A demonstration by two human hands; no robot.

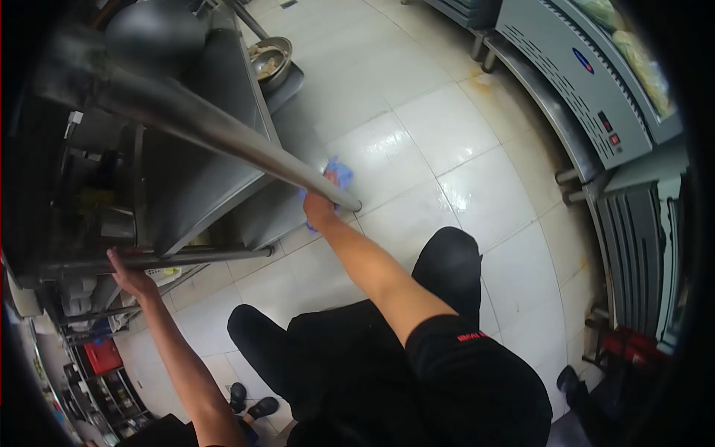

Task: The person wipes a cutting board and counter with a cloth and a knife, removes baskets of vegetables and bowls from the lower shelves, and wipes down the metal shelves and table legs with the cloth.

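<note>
My right hand (320, 208) is low beside the foot of a round steel table leg (253, 145), closed on a thin blue cloth (339, 173). Parts of the cloth stick out above and below the hand, and the leg hides some of the fingers. My left hand (132, 280) is at a second steel leg (201, 257), with one finger showing along it and the others mostly hidden. Between the two legs are the flat steel shelves (212, 156) of the table. I am crouching, with both knees bent above the floor.
A steel bowl (279, 77) with pale food sits at the shelf's end. To the right stands a grey refrigerated unit (566, 67) on metal legs. White tiles (447, 119) cover the floor. Another person's dark shoes (263, 407) show lower left, near a red container (103, 356).
</note>
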